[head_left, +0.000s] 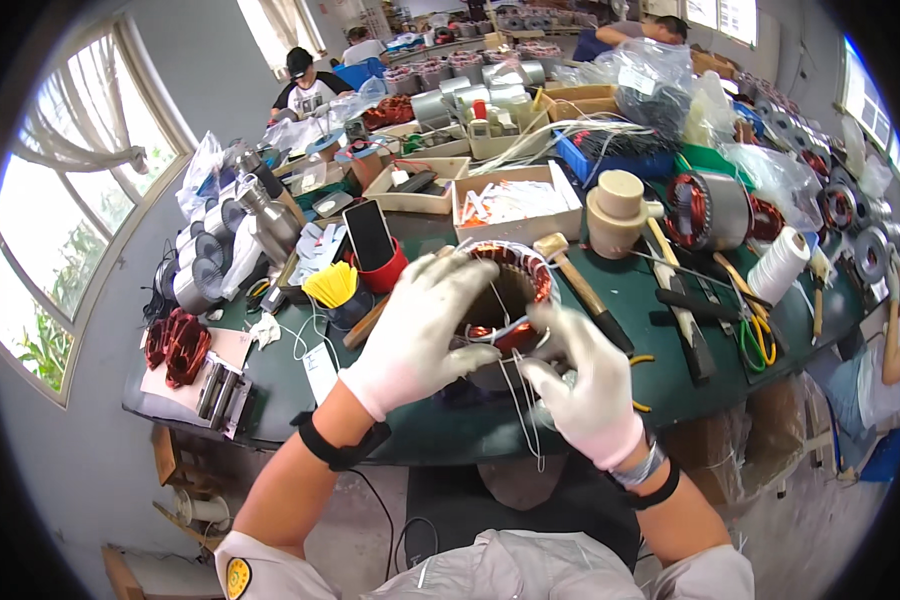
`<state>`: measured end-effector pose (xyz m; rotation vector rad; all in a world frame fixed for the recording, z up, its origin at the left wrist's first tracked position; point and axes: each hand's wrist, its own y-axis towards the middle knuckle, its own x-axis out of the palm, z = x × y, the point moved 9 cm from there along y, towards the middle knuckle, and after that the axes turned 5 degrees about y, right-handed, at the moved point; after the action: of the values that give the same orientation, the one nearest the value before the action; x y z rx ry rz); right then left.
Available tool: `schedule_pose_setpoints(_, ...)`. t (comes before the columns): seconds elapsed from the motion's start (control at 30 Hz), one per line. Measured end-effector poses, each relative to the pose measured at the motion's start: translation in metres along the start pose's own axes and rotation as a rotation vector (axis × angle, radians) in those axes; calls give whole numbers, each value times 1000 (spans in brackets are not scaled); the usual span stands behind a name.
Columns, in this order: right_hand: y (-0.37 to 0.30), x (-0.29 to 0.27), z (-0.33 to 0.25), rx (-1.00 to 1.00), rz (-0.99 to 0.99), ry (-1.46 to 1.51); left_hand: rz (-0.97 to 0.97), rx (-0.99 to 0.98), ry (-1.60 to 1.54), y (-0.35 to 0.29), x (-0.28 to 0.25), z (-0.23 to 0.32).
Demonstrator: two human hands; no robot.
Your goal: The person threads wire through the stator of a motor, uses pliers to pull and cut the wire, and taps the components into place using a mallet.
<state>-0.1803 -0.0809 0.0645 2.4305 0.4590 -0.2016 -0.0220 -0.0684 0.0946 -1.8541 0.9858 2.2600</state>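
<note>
A motor stator (pixel 540 278) with copper windings stands on the bench directly before me, its round bore facing up. White lacing cord (pixel 526 425) crosses the windings and hangs in a long loop down its near side. In a white glove, my left hand (pixel 425 325) curls over the left of the stator's rim, fingers at the top edge and thumb lower down. My right hand (pixel 588 375), gloved too, is bent at the near right rim, its thumb beside the cord. The fingertips partly hide the exact grip on the cord.
A wooden-handled hammer (pixel 582 285) lies right of the stator, with green-handled scissors (pixel 752 343) and a white thread spool (pixel 778 265) farther right. A red cup with a phone (pixel 370 235) stands left. Behind are a tray of white sleeves (pixel 515 200) and another stator (pixel 715 210).
</note>
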Motion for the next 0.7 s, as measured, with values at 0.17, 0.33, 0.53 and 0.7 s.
schedule_pose_setpoints(0.17, 10, 21, 18, 396, -189, 864, 215, 7, -70, -11, -2, 20)
schedule_pose_setpoints(0.33, -32, -21, 43, 309, 2, -159, 75, -197, -354, -22, 20, -4)
schedule_pose_setpoints(0.53, -47, -3, 42, 201, 14, 11, 163, -159, -335, -24, 23, -3)
schedule_pose_setpoints(0.7, -54, -3, 35, 397, 67, 552, 173, -149, -324, -25, 20, 0)
